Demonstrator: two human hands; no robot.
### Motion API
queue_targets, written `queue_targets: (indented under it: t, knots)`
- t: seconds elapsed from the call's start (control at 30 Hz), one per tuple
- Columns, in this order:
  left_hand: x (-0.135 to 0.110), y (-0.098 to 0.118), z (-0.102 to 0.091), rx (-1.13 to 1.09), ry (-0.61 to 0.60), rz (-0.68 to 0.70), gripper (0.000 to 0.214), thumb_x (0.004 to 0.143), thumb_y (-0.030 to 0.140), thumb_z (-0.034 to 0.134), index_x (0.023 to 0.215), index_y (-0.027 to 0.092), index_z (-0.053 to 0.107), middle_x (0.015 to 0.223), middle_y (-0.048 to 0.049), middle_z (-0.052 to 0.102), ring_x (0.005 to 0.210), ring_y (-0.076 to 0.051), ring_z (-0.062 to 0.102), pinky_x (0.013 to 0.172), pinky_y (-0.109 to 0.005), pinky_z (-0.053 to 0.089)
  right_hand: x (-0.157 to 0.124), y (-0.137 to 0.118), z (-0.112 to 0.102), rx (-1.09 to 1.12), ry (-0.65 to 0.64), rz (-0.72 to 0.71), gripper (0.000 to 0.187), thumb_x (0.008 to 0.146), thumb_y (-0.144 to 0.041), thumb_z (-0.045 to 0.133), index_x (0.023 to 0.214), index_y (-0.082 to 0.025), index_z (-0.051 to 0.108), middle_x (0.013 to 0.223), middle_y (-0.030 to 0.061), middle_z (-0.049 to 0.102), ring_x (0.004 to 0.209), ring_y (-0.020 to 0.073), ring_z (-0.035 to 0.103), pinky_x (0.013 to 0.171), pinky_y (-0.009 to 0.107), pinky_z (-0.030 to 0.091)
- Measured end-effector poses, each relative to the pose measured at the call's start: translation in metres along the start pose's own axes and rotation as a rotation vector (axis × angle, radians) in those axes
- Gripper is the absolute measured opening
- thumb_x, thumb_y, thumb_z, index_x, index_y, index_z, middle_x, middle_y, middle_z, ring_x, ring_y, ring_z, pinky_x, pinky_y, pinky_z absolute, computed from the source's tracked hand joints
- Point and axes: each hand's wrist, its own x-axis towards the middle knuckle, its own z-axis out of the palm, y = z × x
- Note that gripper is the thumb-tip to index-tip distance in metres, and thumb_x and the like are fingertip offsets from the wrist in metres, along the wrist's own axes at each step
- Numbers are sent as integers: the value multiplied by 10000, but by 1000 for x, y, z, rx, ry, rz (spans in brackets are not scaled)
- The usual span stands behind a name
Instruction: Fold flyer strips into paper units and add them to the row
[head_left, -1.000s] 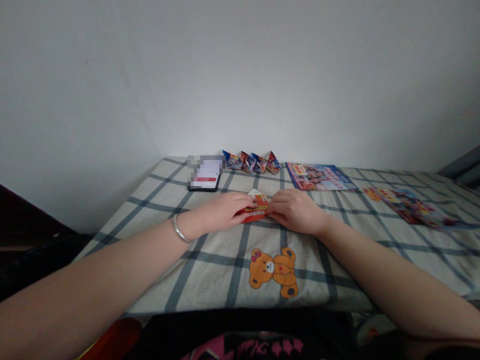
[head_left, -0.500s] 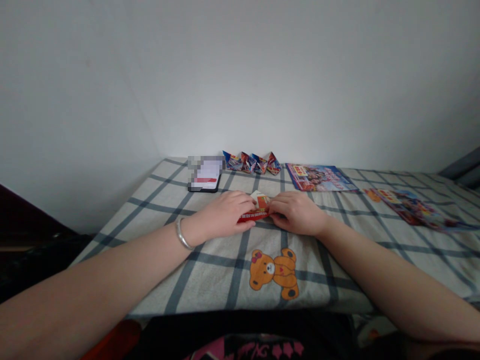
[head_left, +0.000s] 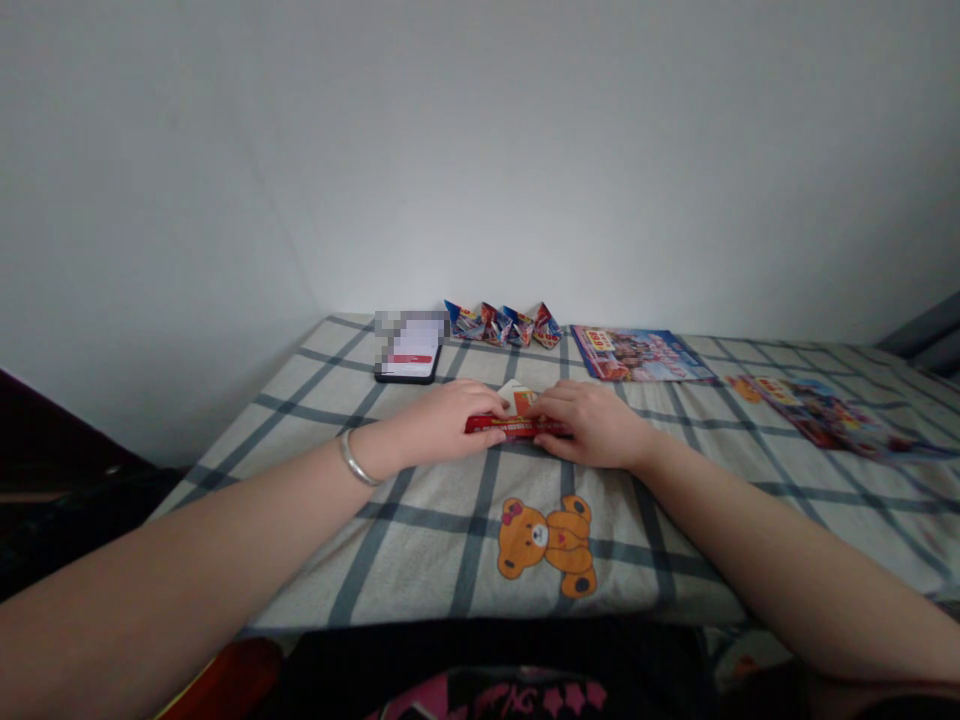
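Note:
A red printed sheet of paper (head_left: pixel 516 421), partly folded, lies on the checked bedsheet (head_left: pixel 420 540) in front of me. My left hand (head_left: pixel 442 420), with a silver bangle on its wrist, presses down on the paper's left end with curled fingers. My right hand (head_left: pixel 592 420) pinches and presses its right end. Both hands meet over the paper, which shows as a thin red strip with a white corner behind it.
Several folded paper shapes (head_left: pixel 502 325) stand in a row by the wall. A phone (head_left: pixel 409 355) lies to their left. Two colourful flyers (head_left: pixel 637 353) (head_left: pixel 817 410) lie at the right. An orange bear print (head_left: pixel 550 545) marks the sheet near me.
The near edge of the red paper has been folded up and away, so it now shows as a narrower strip. Both hands shifted slightly along it.

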Motion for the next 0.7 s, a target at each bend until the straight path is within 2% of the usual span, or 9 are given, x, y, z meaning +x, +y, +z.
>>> queue_targets:
  t: [0.13,0.3,0.53,0.7]
  knots:
    - [0,3,-1,48,-26,10,227,926,343,554,1025,178,673,1091,-74,689,1053,-220,628,944,-377,482,0,1,1,-7,5,16,330,886,-383,595,1147,-185,636,1030,89,701,948,234,621,828,356,477]
    - [-1,6,1,162,-18,-23,263,976,273,431,1015,167,668,1034,-81,691,1008,-211,645,916,-364,497,2,1,2,-49,8,28,201,905,-283,562,1038,-201,690,987,71,705,928,216,622,806,335,471]
    - [-2,5,3,170,-9,-14,212,951,280,489,983,171,668,967,-71,689,951,-202,652,877,-352,516,1,4,0,-16,14,7,190,919,-228,513,835,-186,677,802,58,657,798,180,586,726,296,440]
    - [-2,6,2,129,-33,32,199,947,296,510,967,176,668,930,-58,686,935,-192,649,873,-336,512,1,3,-2,76,-4,-39,157,892,-195,518,863,-170,670,767,50,623,782,175,567,753,292,443]
